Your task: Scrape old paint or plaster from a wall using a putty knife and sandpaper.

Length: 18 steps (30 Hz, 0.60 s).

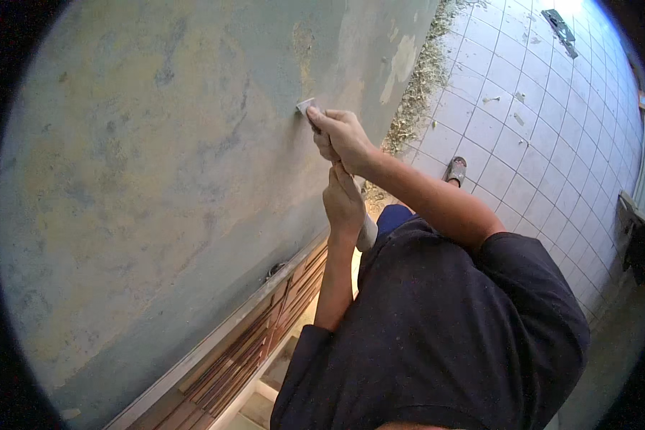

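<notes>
My right hand (344, 134) grips a scraper (305, 105), whose pale flat blade lies at or very near the wall (156, 145). The fingers hide its handle. Just below, my left hand (344, 199) is raised against the underside of the right one, its fingers partly curled; whether it also holds the tool's lower end cannot be told. The wall is patchy, with green-grey paint, yellowish areas and a bare pale patch (399, 67) to the right of the hands.
Scraped flakes (416, 99) lie along the wall's foot. White floor tiles (508, 102) carry scattered bits and a dark flat object (560, 32). Below left runs a ledge (193, 371) with brown wooden-looking strips, beside steps (258, 408). My sandalled foot (456, 171) stands on the tiles.
</notes>
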Each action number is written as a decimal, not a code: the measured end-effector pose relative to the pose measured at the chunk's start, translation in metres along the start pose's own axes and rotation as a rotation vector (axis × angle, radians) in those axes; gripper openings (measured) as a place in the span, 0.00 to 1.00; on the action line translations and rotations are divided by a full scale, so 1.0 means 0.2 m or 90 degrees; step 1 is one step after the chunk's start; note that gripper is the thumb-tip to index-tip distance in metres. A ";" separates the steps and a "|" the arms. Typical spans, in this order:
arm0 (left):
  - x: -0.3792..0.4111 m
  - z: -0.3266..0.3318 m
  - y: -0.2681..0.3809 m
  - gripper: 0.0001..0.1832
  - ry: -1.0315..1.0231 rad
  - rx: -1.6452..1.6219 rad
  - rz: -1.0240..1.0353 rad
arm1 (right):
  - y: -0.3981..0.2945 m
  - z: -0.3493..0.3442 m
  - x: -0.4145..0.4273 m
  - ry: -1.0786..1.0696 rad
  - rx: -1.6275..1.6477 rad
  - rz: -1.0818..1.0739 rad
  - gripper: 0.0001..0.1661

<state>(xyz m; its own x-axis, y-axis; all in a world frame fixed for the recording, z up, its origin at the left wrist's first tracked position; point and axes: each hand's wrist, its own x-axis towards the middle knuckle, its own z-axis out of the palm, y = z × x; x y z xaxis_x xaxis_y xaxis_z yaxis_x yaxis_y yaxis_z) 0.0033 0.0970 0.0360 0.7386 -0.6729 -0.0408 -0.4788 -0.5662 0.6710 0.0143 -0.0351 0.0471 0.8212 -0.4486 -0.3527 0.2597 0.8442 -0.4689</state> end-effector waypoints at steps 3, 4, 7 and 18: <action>0.10 -0.01 0.02 0.26 -0.010 0.050 0.053 | -0.05 0.00 0.04 0.012 -0.064 -0.019 0.21; 0.12 0.00 0.02 0.26 -0.007 0.051 0.050 | -0.09 0.01 0.05 -0.007 -0.034 -0.030 0.21; 0.12 0.04 0.01 0.28 0.002 0.066 0.083 | -0.07 -0.02 0.08 -0.041 0.015 -0.052 0.21; 0.09 0.05 -0.03 0.20 -0.031 0.068 0.048 | -0.07 -0.01 0.04 0.026 -0.090 -0.026 0.23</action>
<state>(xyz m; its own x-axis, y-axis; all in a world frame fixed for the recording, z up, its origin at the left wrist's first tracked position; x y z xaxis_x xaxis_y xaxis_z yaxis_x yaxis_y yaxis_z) 0.0145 0.0839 0.0227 0.6762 -0.7361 -0.0315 -0.5816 -0.5596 0.5905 0.0159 -0.0513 0.0483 0.7889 -0.4963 -0.3623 0.2161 0.7761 -0.5925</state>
